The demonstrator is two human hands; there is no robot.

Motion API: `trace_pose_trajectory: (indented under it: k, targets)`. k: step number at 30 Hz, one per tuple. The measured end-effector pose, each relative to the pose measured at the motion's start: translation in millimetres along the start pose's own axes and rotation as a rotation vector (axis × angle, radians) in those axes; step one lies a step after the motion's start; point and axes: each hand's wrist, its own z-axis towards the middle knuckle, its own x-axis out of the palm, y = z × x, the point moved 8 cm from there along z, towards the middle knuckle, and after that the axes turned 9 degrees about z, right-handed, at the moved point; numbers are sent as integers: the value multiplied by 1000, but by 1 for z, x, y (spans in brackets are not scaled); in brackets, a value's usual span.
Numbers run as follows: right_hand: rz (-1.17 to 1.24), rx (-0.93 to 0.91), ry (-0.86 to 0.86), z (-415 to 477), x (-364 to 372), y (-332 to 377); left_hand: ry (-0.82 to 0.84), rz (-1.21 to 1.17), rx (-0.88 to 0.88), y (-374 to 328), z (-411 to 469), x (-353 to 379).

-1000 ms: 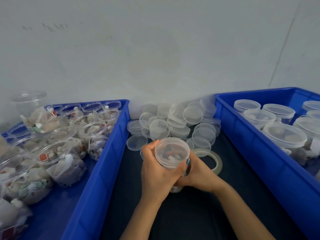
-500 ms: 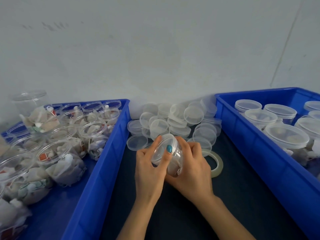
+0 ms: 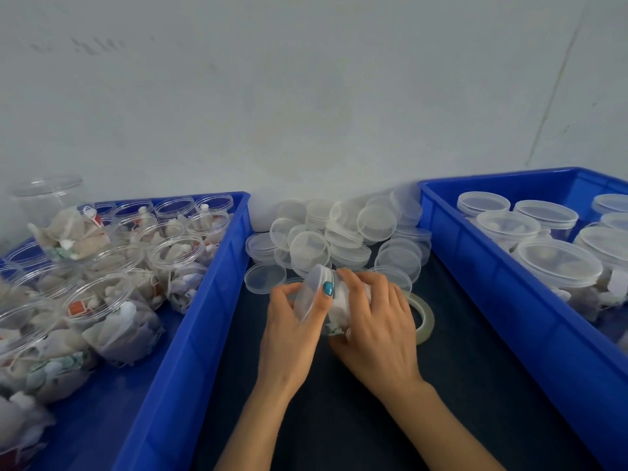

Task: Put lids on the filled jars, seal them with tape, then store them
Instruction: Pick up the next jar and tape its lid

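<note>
A clear filled jar [image 3: 339,302] with a lid on it lies tipped on its side between my hands, lid end pointing left. My left hand [image 3: 292,334] grips the lid end, thumb over the lid's rim. My right hand [image 3: 373,331] curls over the jar's body from the right. A roll of clear tape [image 3: 423,317] lies flat on the dark mat just right of my right hand, partly hidden by it. A heap of loose clear lids [image 3: 339,236] sits behind the jar by the wall.
A blue bin [image 3: 190,334] on the left holds several open filled jars [image 3: 102,300]. A blue bin [image 3: 509,300] on the right holds several lidded jars [image 3: 557,263]. A grey wall closes the back.
The jar stood upright with its lid facing me; it has been tipped onto its side, lid to the left. My right hand has come up over the jar's body.
</note>
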Motion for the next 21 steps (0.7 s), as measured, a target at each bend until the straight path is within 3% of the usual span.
trace_pose_trajectory:
  k: [6,10,16,21]
  targets:
    - [87,-7,-28,-3,1,11,-22,-143,292,-21,-1,-7]
    - [-13,-71,-113,-5,-4,16,-32,-238,212,-12,-2,-1]
    - [-121,-142,-160,-11,-2,24,8,-98,49,3,3,-1]
    - [-77,-128,-134,-10,-3,23,-49,-246,103,-7,-2,2]
